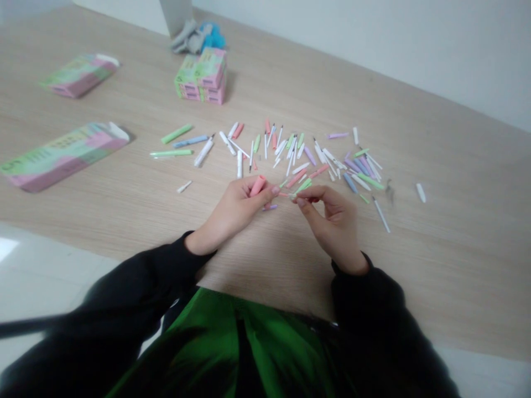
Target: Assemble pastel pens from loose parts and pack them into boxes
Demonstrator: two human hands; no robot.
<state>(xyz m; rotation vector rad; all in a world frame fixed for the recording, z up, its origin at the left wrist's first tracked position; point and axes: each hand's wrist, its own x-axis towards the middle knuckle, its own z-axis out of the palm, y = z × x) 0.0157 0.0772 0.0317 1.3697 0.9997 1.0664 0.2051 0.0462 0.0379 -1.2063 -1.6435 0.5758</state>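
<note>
Head view: a pale wood-grain table [464,254] meets a white wall [398,44] toward one o'clock; light floor [50,271] shows at eight. Around the hands, scattered pen parts [309,155] crowd close from eleven to three. A box stack [201,77] stands at eleven, with grey and blue cloth [212,36] just beyond; a long box [68,155] lies at nine. The left hand [234,207] grips a coral barrel [258,186]; the right hand [338,215] pinches a small piece [291,196], too blurred to identify.

A crumpled grey bundle [188,38] and blue one [213,36] lie behind stacked pastel boxes [203,77].
</note>
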